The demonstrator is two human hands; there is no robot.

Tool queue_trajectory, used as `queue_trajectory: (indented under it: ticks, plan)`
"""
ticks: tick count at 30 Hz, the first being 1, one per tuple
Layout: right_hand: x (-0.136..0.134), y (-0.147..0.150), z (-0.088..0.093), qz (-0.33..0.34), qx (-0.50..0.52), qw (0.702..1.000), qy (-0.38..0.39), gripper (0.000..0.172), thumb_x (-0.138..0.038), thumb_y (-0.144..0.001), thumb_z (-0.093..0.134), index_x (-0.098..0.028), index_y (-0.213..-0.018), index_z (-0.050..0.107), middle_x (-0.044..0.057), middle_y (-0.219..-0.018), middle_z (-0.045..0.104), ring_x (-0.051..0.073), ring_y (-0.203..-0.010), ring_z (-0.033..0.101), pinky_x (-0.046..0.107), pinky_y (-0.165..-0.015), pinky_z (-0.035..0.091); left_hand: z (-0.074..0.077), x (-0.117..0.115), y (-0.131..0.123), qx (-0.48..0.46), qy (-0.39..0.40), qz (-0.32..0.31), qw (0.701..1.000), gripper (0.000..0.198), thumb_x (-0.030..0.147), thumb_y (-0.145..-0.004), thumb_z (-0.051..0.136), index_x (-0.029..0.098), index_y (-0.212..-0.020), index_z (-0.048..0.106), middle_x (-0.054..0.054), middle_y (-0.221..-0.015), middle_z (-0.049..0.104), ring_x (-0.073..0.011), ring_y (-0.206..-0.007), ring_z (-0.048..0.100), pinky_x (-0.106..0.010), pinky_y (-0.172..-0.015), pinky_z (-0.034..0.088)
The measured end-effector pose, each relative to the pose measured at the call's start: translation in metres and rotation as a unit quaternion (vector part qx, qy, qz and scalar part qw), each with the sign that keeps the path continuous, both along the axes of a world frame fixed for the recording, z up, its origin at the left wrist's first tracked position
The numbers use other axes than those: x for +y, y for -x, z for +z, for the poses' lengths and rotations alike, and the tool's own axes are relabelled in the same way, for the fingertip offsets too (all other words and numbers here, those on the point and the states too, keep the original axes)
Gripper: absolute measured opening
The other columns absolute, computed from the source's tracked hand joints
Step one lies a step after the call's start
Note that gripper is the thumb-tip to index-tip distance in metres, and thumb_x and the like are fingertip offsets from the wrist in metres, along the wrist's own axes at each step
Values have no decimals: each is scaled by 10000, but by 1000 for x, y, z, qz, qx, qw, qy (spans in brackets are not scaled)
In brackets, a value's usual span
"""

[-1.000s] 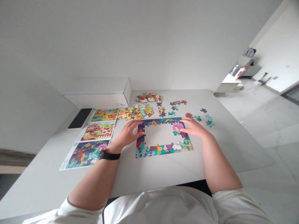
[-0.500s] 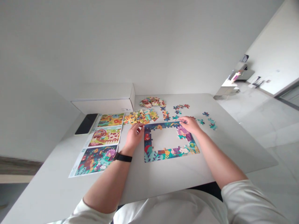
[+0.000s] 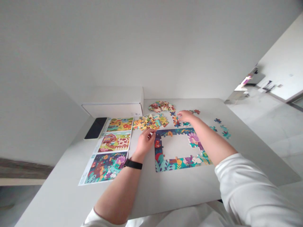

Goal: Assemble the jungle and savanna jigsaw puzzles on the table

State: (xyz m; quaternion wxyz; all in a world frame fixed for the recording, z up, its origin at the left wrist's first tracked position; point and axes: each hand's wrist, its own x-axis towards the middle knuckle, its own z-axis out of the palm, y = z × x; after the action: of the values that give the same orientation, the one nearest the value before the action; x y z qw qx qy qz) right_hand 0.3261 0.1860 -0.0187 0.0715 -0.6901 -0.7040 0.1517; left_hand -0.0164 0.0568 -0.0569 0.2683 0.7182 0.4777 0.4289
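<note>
A partly joined jigsaw puzzle (image 3: 159, 152) lies on the table as a colourful border around a bare middle. My left hand (image 3: 145, 141) rests at its top left corner, fingers curled together; a small dark bit shows between them, too little to name. Beyond the puzzle's top edge, my right hand (image 3: 186, 116) reaches over loose puzzle pieces (image 3: 175, 121), its fingers stretched out and partly apart. Its fingertips are close to the dark and orange pieces; whether they touch is unclear. Some teal pieces (image 3: 186, 124) lie partly under that hand.
Left of the puzzle lies a picture sheet (image 3: 107, 167) with three printed scenes, and a black phone (image 3: 95, 128) beside it. A white box (image 3: 112, 108) stands against the wall. Behind are a yellow heap (image 3: 151, 121) and a mixed heap (image 3: 161, 106); more pieces (image 3: 225, 131) lie right.
My right hand has left the puzzle's top right edge and moved up and left to the loose pieces. My left hand stays at the top left corner. The view has shifted slightly.
</note>
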Motion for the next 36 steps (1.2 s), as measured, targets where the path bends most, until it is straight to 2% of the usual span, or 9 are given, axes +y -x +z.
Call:
queue_trajectory:
  ticks: [8,13,17,21,24,27,30,32,36]
  plan:
    - [10,-3,-1,13,31,999,8,282,-177,-646,933,-261,-882,804,15,-992,842,254,-954,772,320,-869,574,1,-1,0,-14,11,-2,1000,189,260,-1017,587,216,-1076,761,-59,-1019,749,-154,-734,638,-302,-740,557]
    - [-3,-7,-4,-23,142,989,-31,183,-221,-722,856,-229,-827,707,-10,-834,774,196,-788,697,292,-767,528,2,0,-1,-9,11,0,1000,197,270,-1017,588,221,-1092,763,-59,-1027,755,-156,-736,633,-304,-744,558]
    - [-40,-11,2,-29,293,954,-63,260,-360,-761,856,-231,-843,646,-13,-791,722,190,-753,664,296,-741,512,3,0,-2,-1,2,-4,1000,194,284,-1015,592,222,-1099,757,-53,-1018,758,-152,-735,626,-296,-730,550]
    - [-101,-5,14,-5,414,909,-55,410,-516,-748,882,-241,-911,626,-7,-807,726,205,-769,678,318,-743,521,8,-6,-5,18,-27,-20,999,196,317,-1008,608,227,-1104,752,-53,-1032,762,-154,-776,634,-291,-754,553]
    - [-147,6,22,-7,470,881,-52,437,-553,-750,875,-249,-938,624,-3,-829,730,211,-793,696,320,-732,525,21,-17,-10,24,-49,-38,998,224,359,-1002,629,222,-1119,762,-58,-1021,765,-160,-784,637,-294,-759,549]
    - [-181,18,24,-28,504,862,-42,418,-557,-773,850,-263,-973,630,-11,-834,715,194,-769,681,297,-681,505,45,-33,-21,-4,-22,-41,999,274,419,-1009,637,217,-1133,774,-59,-1026,784,-164,-771,645,-291,-726,539]
    - [-196,26,20,-53,519,852,-40,427,-577,-765,843,-276,-974,624,-15,-850,708,186,-764,666,282,-645,498,68,-46,-34,-11,18,-75,997,290,459,-1012,648,225,-1111,786,-50,-980,790,-182,-804,666,-289,-721,527]
    - [-199,30,13,-64,534,842,-47,468,-612,-735,847,-279,-966,612,-14,-870,712,191,-797,681,282,-661,518,76,-51,-44,-4,40,-101,994,262,447,-988,688,223,-1078,788,-43,-929,783,-184,-804,669,-288,-724,516]
    - [-199,35,-3,-72,562,821,-74,547,-701,-698,827,-280,-949,583,-15,-858,698,202,-840,705,303,-728,554,63,-55,-63,-27,65,-100,993,256,444,-959,736,197,-1016,771,-47,-875,759,-166,-760,643,-274,-682,476]
